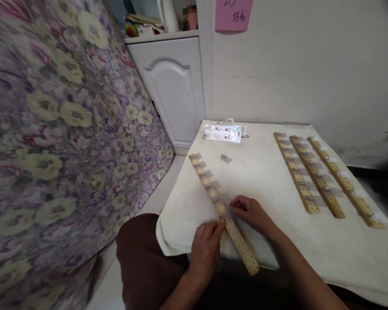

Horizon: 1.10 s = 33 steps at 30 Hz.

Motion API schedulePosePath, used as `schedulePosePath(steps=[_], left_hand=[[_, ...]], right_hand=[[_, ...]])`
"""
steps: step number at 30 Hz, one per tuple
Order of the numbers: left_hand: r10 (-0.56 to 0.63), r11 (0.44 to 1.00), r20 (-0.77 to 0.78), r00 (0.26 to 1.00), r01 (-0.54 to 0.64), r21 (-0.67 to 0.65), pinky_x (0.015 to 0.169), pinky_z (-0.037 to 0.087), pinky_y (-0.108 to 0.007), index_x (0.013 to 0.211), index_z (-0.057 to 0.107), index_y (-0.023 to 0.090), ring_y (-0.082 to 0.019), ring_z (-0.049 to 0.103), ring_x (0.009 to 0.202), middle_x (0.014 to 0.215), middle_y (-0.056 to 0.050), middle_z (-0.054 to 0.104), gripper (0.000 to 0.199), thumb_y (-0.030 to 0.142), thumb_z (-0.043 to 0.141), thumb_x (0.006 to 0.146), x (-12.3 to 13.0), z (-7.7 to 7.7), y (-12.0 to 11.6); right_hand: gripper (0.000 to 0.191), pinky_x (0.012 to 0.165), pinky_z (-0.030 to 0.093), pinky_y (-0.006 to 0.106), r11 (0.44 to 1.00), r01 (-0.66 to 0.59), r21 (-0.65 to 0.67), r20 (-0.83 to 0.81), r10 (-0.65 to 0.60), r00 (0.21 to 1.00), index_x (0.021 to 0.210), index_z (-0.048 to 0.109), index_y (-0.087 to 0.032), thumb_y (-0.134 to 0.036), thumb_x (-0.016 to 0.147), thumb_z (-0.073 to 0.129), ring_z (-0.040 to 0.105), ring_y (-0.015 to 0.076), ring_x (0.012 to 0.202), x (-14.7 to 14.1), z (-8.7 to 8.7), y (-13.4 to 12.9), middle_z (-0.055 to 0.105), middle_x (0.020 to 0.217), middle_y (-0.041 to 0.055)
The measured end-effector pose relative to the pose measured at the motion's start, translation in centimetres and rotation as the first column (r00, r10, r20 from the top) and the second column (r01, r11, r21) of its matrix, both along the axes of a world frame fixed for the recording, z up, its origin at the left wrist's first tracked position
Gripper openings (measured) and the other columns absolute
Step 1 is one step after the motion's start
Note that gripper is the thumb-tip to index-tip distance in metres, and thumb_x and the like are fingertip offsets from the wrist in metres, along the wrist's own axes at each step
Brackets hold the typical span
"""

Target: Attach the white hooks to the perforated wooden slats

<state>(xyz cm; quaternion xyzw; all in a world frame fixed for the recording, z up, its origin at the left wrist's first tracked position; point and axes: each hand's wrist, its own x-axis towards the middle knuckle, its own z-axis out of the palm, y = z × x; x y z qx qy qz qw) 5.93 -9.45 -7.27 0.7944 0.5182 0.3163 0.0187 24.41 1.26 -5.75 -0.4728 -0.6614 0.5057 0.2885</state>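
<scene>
A long perforated wooden strip (239, 245) lies diagonally on the white-covered table, its near end at the table's front edge. Metal clips with clear plastic pieces sit in a row along its far part; its near part shows bare holes. At the strip's left edge, my left hand (206, 247) has its fingers closed against the wood beside the nearest clip. Just right of the strip is my right hand (250, 213), its fingers curled together by the clear pieces; what they hold is too small to tell. One loose clip on a clear piece (225, 158) lies farther back.
Three similar strips with clips (295, 172), (317, 176), (345, 183) lie side by side on the right. Clear blister packaging (222, 133) rests at the back left of the table (255, 172). A floral curtain (67, 129) hangs left; a white cabinet (173, 90) and wall stand behind.
</scene>
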Motion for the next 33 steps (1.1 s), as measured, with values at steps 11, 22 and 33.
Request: schedulePosePath(steps=[11, 22, 33], left_hand=[[0.006, 1.000, -0.018, 1.000, -0.007, -0.016, 0.074, 0.047, -0.035, 0.130, 0.049, 0.018, -0.020, 0.052, 0.088, 0.099, -0.009, 0.060, 0.042, 0.011, 0.038, 0.090, -0.01, -0.24, 0.05], [0.006, 1.000, -0.013, 1.000, -0.006, -0.017, 0.074, 0.046, -0.035, 0.130, 0.049, 0.018, -0.021, 0.052, 0.088, 0.098, -0.009, 0.060, 0.041, 0.011, 0.039, 0.090, 0.00, -0.34, -0.10], [0.007, 1.000, -0.019, 1.000, -0.007, 0.003, 0.073, 0.047, -0.036, 0.127, 0.051, 0.017, -0.021, 0.052, 0.088, 0.098, -0.010, 0.060, 0.040, 0.012, 0.038, 0.090, 0.01, -0.20, 0.02]], right_hand=[[0.013, 0.060, 0.042, 0.024, 1.000, -0.022, -0.011, -0.007, 0.022, 1.000, 0.085, 0.062, -0.017, -0.016, 0.074, 0.055, 0.055, 0.0135, 0.065, 0.08, 0.04, 0.02, 0.060, 0.068, -0.0010], [0.013, 0.059, 0.041, 0.024, 1.000, -0.019, -0.001, 0.001, 0.019, 1.000, 0.084, 0.062, -0.017, -0.016, 0.074, 0.055, 0.055, 0.0131, 0.064, 0.14, 0.03, -0.04, 0.060, 0.068, -0.0010], [0.013, 0.057, 0.041, 0.023, 0.999, -0.034, -0.005, 0.011, 0.034, 0.999, 0.084, 0.063, -0.017, -0.016, 0.074, 0.055, 0.054, 0.0130, 0.063, 0.21, -0.07, 0.03, 0.059, 0.066, -0.0015]])
